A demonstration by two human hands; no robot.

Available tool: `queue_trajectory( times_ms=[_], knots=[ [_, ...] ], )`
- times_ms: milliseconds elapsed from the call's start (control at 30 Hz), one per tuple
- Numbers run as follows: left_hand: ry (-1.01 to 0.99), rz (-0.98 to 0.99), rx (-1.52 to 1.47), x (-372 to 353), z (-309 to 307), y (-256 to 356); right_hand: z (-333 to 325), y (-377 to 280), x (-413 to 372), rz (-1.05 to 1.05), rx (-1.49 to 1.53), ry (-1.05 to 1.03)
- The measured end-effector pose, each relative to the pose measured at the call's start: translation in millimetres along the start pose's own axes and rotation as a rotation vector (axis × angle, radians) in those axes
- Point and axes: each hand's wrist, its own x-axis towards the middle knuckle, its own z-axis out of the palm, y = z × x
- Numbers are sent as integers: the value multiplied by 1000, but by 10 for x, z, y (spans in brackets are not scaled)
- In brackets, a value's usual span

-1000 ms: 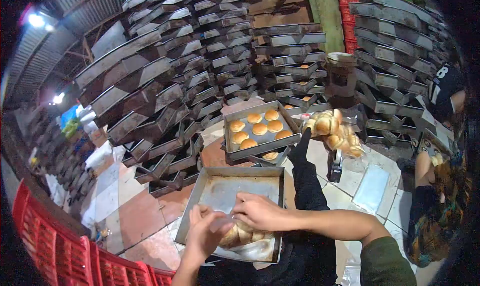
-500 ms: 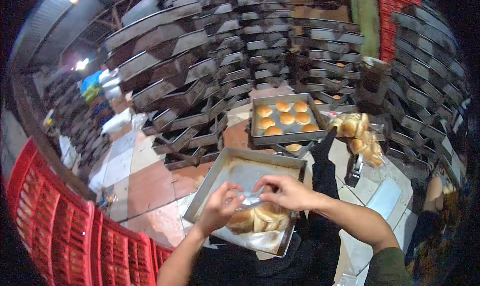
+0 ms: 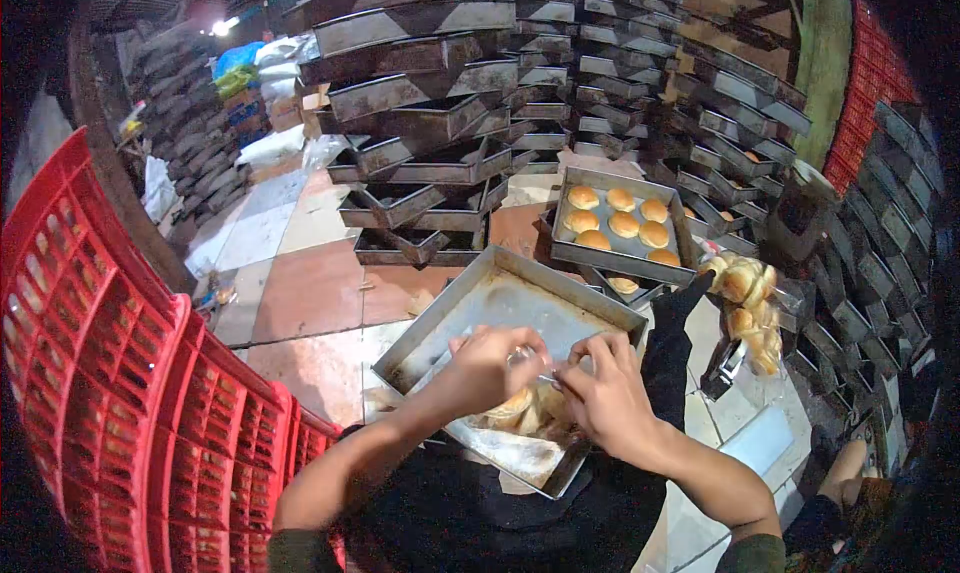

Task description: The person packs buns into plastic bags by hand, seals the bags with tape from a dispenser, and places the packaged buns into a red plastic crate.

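Observation:
A clear plastic bag of bread buns (image 3: 512,409) rests in the near metal baking tray (image 3: 432,325) in front of my body. My left hand (image 3: 490,368) pinches the bag's gathered top from the left, its fingers slightly blurred. From the right, my right hand (image 3: 612,393) grips the same plastic with bent fingers. Both hands are close together over the tray, and they hide part of the buns.
Another tray (image 3: 572,258) with several round buns lies ahead. Bagged buns (image 3: 745,283) and a tape dispenser (image 3: 722,368) are at right. A red crate (image 3: 150,393) stands left. Stacked trays (image 3: 415,98) rise behind. Someone's foot (image 3: 845,470) shows at right.
My left hand has moved up and right, across the bag's top, its fingers now nearer my right hand. The view has turned left, bringing more of the red crate into sight.

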Motion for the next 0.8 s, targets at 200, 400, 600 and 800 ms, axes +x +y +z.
queue_trajectory(
  times_ms=[200,400,600,800],
  knots=[
    [67,769,695,-68,-43,-48,-53,104,109,118,171,-118],
    [-205,96,322,-49,-149,130,-40,344,156,434,651,-326],
    [-41,85,-165,165,-14,-218,166,364,49,572,987,-163],
    [-46,-322,-20,292,-70,-20,108,218,91,45,224,-89]
  ],
)
